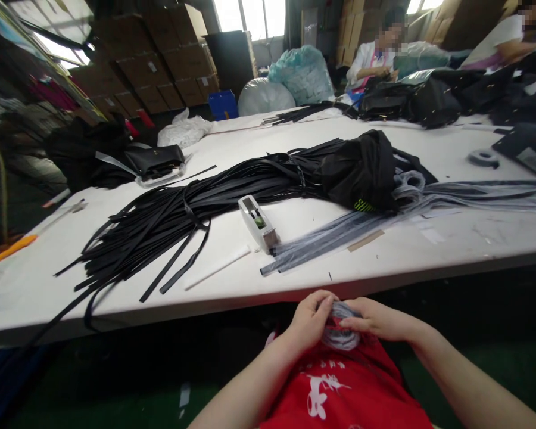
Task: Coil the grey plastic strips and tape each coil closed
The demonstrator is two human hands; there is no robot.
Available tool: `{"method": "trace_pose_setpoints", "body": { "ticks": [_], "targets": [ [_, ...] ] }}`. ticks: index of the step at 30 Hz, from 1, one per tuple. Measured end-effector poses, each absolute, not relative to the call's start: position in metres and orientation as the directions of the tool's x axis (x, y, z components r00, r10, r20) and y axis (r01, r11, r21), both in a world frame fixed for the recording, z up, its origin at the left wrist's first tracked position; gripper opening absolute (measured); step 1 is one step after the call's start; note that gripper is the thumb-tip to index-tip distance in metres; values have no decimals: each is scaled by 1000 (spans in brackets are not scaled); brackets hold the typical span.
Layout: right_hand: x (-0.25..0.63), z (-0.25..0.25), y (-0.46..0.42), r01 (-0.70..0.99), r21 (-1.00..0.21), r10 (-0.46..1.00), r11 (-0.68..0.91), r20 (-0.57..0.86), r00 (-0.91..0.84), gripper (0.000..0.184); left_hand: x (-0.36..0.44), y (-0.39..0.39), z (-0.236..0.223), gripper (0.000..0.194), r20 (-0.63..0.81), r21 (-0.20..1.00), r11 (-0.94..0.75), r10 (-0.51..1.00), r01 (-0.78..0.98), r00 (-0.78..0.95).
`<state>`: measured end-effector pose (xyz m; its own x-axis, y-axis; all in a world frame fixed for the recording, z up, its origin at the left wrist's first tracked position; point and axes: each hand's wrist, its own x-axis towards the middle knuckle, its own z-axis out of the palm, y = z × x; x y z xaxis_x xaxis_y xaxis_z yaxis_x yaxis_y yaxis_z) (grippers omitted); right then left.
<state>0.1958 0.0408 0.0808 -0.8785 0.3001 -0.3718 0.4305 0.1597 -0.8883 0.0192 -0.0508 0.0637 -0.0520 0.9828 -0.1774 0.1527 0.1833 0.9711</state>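
My left hand (310, 319) and my right hand (375, 319) meet just below the table's front edge, above my red shirt. Both have their fingers closed on a small roll of greyish strip (339, 333) held between them. On the white table (384, 256) in front lies a long bundle of black straps (183, 208), a white tape dispenser (258, 221) and a sheaf of grey translucent strips (339, 235).
A black bag or cloth heap (361, 170) sits mid-table. A black pouch (154, 159) lies at the far left, an orange-handled tool (11, 249) at the left edge. Two people sit at the far right behind black goods. Cardboard boxes stack at the back.
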Motion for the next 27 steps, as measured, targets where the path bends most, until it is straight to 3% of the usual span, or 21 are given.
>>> {"method": "trace_pose_setpoints", "body": {
  "ticks": [3, 5, 7, 8, 11, 13, 14, 16, 18, 23, 27],
  "targets": [
    [196, 80, 34, 421, -885, 186, 201, -387, -903, 34, 18, -60, 70, 27, -176, 953, 130, 973, 273, 149],
    [197, 78, 34, 430, -876, 172, 219, -399, -901, 32, 19, -68, 70, 25, -209, 941, 159, 967, 300, 145],
    [199, 75, 45, 446, -859, 300, 251, -369, -880, 31, 20, -75, 66, 24, -273, 929, 240, 958, 282, 86],
    [201, 73, 55, 466, -834, 430, 296, -319, -844, 31, 20, -78, 64, 24, -304, 923, 278, 951, 265, 62],
    [205, 62, 98, 649, -593, 817, 477, 28, -576, 33, 19, -81, 61, 26, -351, 914, 332, 935, 233, 47],
    [205, 51, 124, 810, -320, 870, 492, 219, -442, 37, 18, -81, 63, 31, -353, 917, 330, 933, 224, 70],
    [203, 46, 134, 859, -191, 870, 475, 250, -426, 41, 17, -80, 64, 34, -350, 920, 324, 932, 218, 90],
    [198, 37, 145, 891, -12, 869, 454, 225, -440, 45, 14, -79, 68, 41, -345, 927, 316, 930, 199, 129],
    [193, 34, 148, 890, 57, 870, 453, 190, -455, 42, 12, -79, 70, 49, -343, 934, 317, 924, 162, 170],
    [191, 42, 153, 842, 81, 833, 533, 126, -539, 23, 9, -80, 68, 61, -334, 942, 330, 918, 55, 213],
    [203, 60, 151, 803, 84, 794, 590, 118, -596, 21, 9, -81, 62, 61, -336, 941, 339, 921, 18, 197]
  ]
}}
